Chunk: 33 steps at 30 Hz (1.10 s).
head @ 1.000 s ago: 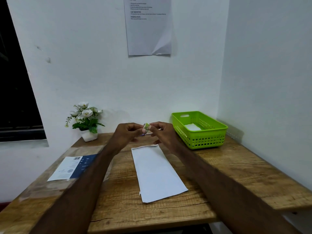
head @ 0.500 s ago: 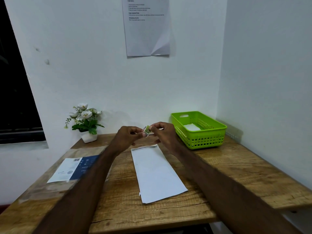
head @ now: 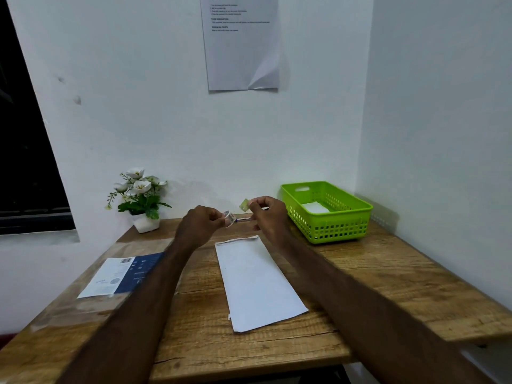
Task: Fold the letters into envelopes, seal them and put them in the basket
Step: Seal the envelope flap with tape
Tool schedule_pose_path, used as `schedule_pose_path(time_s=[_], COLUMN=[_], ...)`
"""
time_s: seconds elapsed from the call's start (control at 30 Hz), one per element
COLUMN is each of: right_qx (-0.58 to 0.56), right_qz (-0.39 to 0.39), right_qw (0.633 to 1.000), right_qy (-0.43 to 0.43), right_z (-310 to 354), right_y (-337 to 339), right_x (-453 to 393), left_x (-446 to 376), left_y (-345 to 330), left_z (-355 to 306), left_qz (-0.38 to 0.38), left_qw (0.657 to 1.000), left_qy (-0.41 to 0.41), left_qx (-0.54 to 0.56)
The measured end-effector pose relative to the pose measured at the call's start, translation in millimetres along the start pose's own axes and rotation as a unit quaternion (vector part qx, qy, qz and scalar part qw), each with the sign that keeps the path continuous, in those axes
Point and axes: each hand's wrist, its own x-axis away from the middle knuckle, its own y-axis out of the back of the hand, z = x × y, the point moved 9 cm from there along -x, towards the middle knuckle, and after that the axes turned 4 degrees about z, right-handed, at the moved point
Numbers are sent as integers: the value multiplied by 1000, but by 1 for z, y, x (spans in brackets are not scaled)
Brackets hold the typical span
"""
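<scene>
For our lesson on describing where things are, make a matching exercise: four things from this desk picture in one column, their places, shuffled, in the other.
Things
1. white paper envelope
2. green plastic basket
3. small clear tape roll
4. white-flowered plant in a white pot

Places
A. far left corner, by the wall
B. flat at mid-table
C. in the left hand
D. far right corner

Pairs: 1-B, 2-D, 3-C, 4-A

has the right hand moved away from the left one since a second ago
Yes. The right hand has pulled right, toward the green basket, drawing a green tab away from the tape roll in the left hand.
</scene>
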Motion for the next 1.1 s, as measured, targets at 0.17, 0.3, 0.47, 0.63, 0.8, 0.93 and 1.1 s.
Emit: schedule_pose_path(time_s=[0.17,0.3,0.47,0.63,0.8,0.93,1.1], right_qx=[-80,-153,-215,-257,-264,-264,-261], right_qz=[8,9,0,3,22,37,42], right_qw=[994,979,956,942,939,938,936], right_qy=[-68,-132,-201,-215,-219,-223,-231], right_z=[-10,-17,-30,-30,-28,-26,-27], right_y=[7,3,-5,-8,-11,-15,-18], right_x=[5,11,16,20,23,25,26], left_x=[-4,-6,-1,5,10,9,9], left_y=[12,1,-1,10,-7,-12,-10], left_z=[24,34,23,-9,-23,-26,-24], left_qz=[-56,-40,-47,-116,-86,-81,-98], left_qw=[985,954,960,993,987,976,971], left_qy=[43,68,61,30,41,24,28], left_qx=[-158,-289,-267,-6,133,202,217])
